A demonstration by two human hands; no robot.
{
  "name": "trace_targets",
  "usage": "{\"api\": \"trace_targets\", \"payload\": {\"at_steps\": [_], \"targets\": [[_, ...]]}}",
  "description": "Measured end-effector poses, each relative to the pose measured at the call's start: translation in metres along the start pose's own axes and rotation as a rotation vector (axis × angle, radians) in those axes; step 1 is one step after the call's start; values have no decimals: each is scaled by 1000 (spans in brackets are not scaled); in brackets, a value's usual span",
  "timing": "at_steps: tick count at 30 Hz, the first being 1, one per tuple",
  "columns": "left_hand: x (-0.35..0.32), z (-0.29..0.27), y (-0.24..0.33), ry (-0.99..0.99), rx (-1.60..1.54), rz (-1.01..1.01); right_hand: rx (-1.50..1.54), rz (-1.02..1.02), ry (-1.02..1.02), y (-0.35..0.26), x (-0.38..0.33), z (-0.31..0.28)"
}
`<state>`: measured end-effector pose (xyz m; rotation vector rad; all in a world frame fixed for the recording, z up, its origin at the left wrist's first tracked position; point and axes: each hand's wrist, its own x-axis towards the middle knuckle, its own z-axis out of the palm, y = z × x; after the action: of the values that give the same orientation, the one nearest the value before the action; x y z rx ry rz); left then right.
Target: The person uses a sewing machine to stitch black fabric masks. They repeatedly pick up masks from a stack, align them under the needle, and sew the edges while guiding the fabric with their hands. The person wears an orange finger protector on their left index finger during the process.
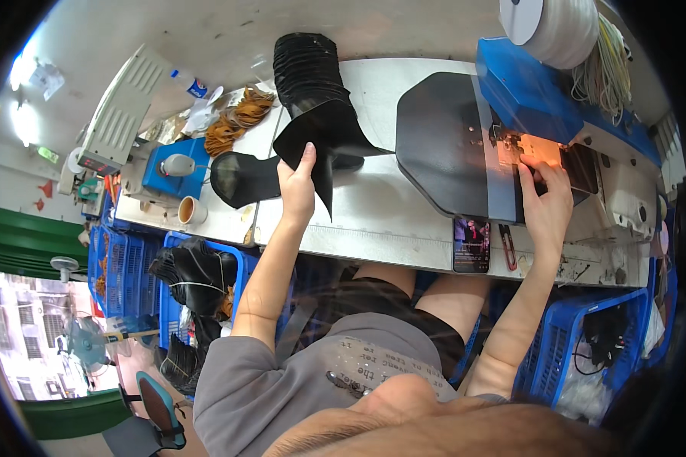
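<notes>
My left hand (297,186) grips a black leather-like cut piece (312,131) with pointed corners, thumb on top, above the white worktable (358,209). Behind it lies a stack of similar black pieces (305,67); another black piece (240,179) rests to its left. On the right stands a blue sewing machine (527,91) with an octagonal black plate (443,145). Close to its lit needle area (520,145), my right hand (549,194) has thumb and forefinger brought together. Whatever is between those fingertips is too small to make out.
A phone (471,247) and red thread snips (508,247) lie along the front edge. Brown strips (236,122), a paper cup (192,211) and a second blue machine (171,169) occupy the left. Blue crates (129,270) stand below, and a large spool (564,27) sits at top right.
</notes>
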<state>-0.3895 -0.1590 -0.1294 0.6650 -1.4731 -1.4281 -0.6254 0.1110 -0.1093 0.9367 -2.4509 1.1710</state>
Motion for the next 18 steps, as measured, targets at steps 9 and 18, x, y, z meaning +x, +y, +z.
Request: {"api": "trace_targets", "payload": {"at_steps": [9,18], "targets": [[-7,-19,12,249,333,171,15,-5,-13,-1,2,-1],[29,-152,-50,-30,1412,724,-10,1,-4,-2,-1,-1]]}}
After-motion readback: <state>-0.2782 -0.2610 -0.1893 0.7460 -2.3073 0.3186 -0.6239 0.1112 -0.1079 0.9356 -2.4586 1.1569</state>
